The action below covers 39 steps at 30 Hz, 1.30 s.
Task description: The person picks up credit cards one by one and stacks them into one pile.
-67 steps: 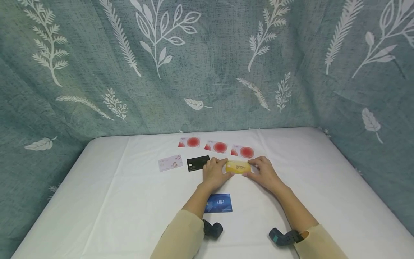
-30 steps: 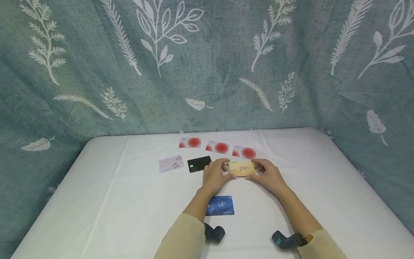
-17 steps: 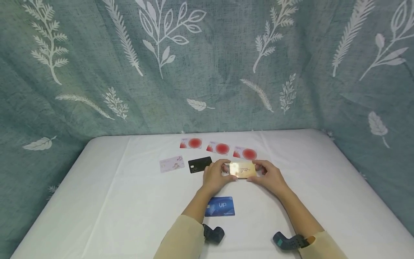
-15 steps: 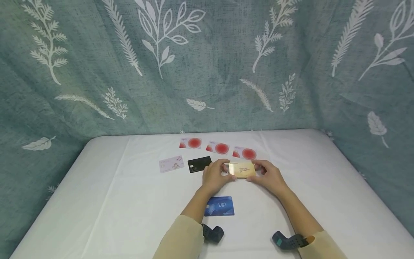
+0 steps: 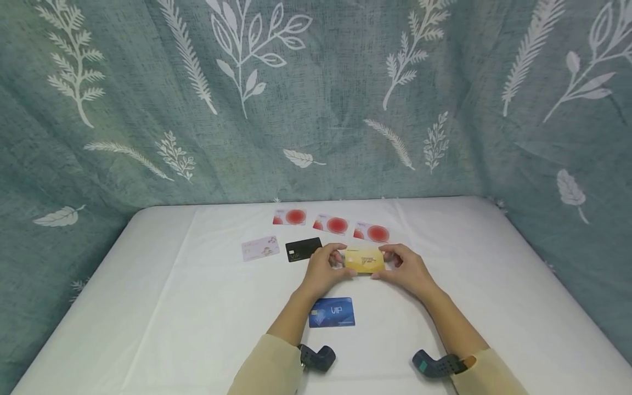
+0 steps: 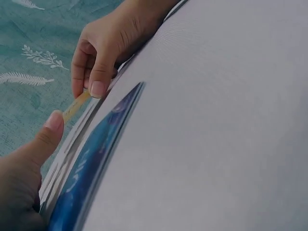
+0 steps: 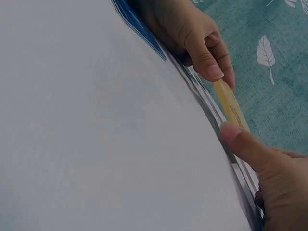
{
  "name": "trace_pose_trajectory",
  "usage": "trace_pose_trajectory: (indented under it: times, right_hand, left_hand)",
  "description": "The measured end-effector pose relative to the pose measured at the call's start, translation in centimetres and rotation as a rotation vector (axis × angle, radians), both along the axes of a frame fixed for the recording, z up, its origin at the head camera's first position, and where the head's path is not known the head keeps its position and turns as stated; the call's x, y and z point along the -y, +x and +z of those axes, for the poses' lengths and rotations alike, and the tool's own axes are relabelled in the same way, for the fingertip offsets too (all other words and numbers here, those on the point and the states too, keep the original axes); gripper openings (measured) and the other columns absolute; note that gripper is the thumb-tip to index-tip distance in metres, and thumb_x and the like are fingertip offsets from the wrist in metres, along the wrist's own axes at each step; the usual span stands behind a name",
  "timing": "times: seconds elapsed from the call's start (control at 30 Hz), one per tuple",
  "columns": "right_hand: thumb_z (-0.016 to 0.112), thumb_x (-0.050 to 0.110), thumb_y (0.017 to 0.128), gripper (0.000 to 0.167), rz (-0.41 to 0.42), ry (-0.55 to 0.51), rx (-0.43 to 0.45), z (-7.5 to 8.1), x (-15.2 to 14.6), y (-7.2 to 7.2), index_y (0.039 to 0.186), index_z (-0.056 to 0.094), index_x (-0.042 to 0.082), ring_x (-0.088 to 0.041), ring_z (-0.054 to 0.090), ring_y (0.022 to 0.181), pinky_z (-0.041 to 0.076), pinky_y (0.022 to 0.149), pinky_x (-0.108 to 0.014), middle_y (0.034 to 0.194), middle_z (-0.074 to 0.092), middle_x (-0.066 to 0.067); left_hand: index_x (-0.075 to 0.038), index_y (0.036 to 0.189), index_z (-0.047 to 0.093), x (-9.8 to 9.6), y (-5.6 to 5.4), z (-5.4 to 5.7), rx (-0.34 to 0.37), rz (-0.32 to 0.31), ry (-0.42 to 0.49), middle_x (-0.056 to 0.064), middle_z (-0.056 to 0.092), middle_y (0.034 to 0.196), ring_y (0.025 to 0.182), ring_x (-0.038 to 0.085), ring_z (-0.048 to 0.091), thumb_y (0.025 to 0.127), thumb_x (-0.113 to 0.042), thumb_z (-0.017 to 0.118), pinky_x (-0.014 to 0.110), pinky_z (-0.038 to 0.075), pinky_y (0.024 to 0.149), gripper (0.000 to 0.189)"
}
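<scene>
Between both hands is a yellow-gold card (image 5: 364,260), held by its two short ends. My left hand (image 5: 323,270) pinches its left end with thumb and fingers, and my right hand (image 5: 407,267) pinches the right end the same way. Both wrist views show the yellow card (image 6: 77,107) nearly edge-on, gripped at each end. Below the hands lies a blue VIP card (image 5: 332,312), just right of the left forearm. A black VIP card (image 5: 303,249) lies flat to the left of the left hand.
A row of three red-and-white cards (image 5: 289,216) lies along the back of the white table (image 5: 163,340). A pale pink card (image 5: 260,248) lies left of the black one. Teal leaf-patterned cloth (image 5: 326,99) hangs behind. A dark device is on each wrist.
The card's glare has gone from bright gold to plain yellow as its tilt changed. Hands and card have shifted slightly left. Both hands keep hold of it; the other cards stay put.
</scene>
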State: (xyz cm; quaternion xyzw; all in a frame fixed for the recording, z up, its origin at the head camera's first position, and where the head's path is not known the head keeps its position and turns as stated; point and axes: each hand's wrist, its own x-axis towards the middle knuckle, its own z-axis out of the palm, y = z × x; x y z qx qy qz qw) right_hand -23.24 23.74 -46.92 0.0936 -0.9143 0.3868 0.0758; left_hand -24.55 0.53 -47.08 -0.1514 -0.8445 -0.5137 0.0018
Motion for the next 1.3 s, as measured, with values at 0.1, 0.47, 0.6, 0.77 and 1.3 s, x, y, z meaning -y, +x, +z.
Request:
trace_pose_trajectory:
  times: [0.1, 0.47, 0.6, 0.77, 1.3]
  right_hand:
    - [0.086, 0.036, 0.064, 0.066, 0.015, 0.004, -0.006, -0.1, 0.0, 0.1, 0.118, 0.062, 0.007, -0.018, 0.045, 0.080, 0.040, 0.066, -0.022, 0.092, 0.055, -0.004]
    - [0.089, 0.032, 0.061, 0.064, 0.062, 0.009, -0.077, 0.3, 0.6, 0.4, 0.114, 0.064, 0.007, -0.016, 0.044, 0.078, 0.039, 0.063, -0.021, 0.089, 0.053, -0.003]
    - [0.089, 0.028, 0.060, 0.061, 0.085, 0.008, -0.102, 0.6, 0.8, 0.5, 0.112, 0.065, 0.007, -0.016, 0.044, 0.076, 0.038, 0.063, -0.021, 0.088, 0.054, -0.003]
    - [0.090, 0.029, 0.059, 0.060, 0.099, 0.013, -0.101, 1.0, 1.0, 0.7, 0.110, 0.065, 0.006, -0.016, 0.044, 0.076, 0.039, 0.063, -0.022, 0.088, 0.055, -0.003]
    - [0.090, 0.034, 0.056, 0.061, 0.156, 0.002, -0.055, 1.6, 1.6, 1.0, 0.106, 0.066, 0.008, -0.015, 0.045, 0.074, 0.040, 0.063, -0.021, 0.084, 0.054, 0.000]
  left_hand:
    - [-0.015, 0.122, 0.060, 0.2, 0.0, 0.0, 0.005, -0.009, 0.005, -0.006, 0.052, 0.085, 0.082, 0.011, 0.045, 0.069, -0.030, 0.084, 0.024, 0.040, 0.074, 0.060]
    - [-0.012, 0.119, 0.061, 1.1, 0.0, -0.1, 0.024, -0.041, 0.063, -0.004, 0.053, 0.084, 0.080, 0.011, 0.046, 0.066, -0.027, 0.086, 0.023, 0.041, 0.074, 0.060]
    - [-0.013, 0.117, 0.062, 1.5, 0.0, -0.1, 0.023, -0.042, 0.064, -0.004, 0.054, 0.083, 0.080, 0.011, 0.046, 0.065, -0.026, 0.087, 0.023, 0.041, 0.074, 0.059]
    - [-0.013, 0.118, 0.062, 1.9, 0.2, 0.1, 0.028, -0.050, 0.060, -0.003, 0.053, 0.084, 0.081, 0.013, 0.046, 0.065, -0.028, 0.087, 0.023, 0.041, 0.074, 0.060]
    - [-0.010, 0.114, 0.062, 3.1, 0.9, 0.7, 0.045, -0.072, -0.026, -0.004, 0.053, 0.083, 0.079, 0.013, 0.048, 0.065, -0.029, 0.087, 0.024, 0.042, 0.072, 0.059]
